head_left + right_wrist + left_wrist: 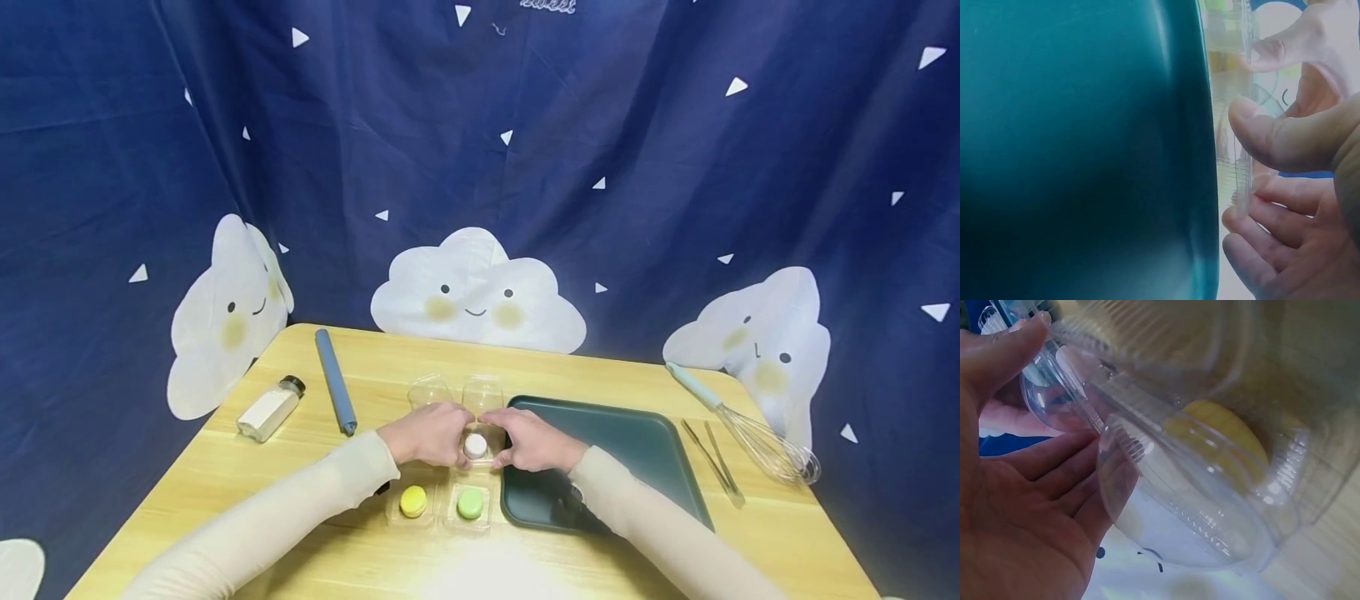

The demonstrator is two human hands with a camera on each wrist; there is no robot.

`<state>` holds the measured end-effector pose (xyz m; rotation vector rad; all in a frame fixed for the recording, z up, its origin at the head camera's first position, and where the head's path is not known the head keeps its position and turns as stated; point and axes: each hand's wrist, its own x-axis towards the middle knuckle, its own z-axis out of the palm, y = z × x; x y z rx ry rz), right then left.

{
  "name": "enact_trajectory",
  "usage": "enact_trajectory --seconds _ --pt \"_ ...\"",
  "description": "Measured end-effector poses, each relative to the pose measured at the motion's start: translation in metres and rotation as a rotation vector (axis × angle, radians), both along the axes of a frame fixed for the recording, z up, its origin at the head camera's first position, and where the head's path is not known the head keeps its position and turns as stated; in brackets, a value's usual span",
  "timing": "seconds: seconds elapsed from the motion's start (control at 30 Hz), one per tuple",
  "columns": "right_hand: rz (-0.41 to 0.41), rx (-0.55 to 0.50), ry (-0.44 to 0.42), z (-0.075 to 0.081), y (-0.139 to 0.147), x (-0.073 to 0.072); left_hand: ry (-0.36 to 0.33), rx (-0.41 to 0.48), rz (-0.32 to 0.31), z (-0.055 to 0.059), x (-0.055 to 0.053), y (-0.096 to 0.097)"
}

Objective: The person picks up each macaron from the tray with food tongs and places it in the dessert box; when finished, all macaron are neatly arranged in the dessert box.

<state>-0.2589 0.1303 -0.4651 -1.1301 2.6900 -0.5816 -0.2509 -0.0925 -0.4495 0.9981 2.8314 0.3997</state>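
A clear plastic macaron box (489, 459) lies between the two hands, with a white macaron (476, 446) in it. My left hand (433, 434) holds its left side, thumb toward me and fingers toward the far edge. From the right, my right hand (534, 442) pinches the same box between thumb and fingers. Nearer to me, a yellow macaron (413, 502) and a green macaron (470, 502) sit in clear compartments. Clear rounded lids (482, 392) stand up behind the hands. In the left wrist view the yellow macaron (1219, 440) shows through the plastic.
A dark green tray (600, 421) lies close to the right hand, under the right forearm. Farther right are tongs (712, 458) and a whisk (742, 429). A rolled blue mat or stick (336, 382) and a black-capped jar (271, 408) lie at the left.
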Motion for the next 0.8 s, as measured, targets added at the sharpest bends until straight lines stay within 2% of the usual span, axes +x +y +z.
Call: enact_trajectory --seconds 0.3,0.5,0.67,0.8 --pt "-0.019 0.014 0.041 0.003 -0.001 0.002 -0.094 0.007 0.001 -0.002 -0.007 -0.001" --pt "-0.042 0.024 0.061 0.006 -0.001 -0.003 -0.107 0.034 -0.001 0.000 -0.014 -0.001" --pt "-0.050 0.034 0.041 0.003 -0.001 0.001 -0.119 0.036 -0.015 -0.004 -0.013 -0.004" --pt "-0.041 0.033 0.061 0.003 -0.002 0.005 -0.080 0.017 -0.016 -0.006 -0.010 -0.007"
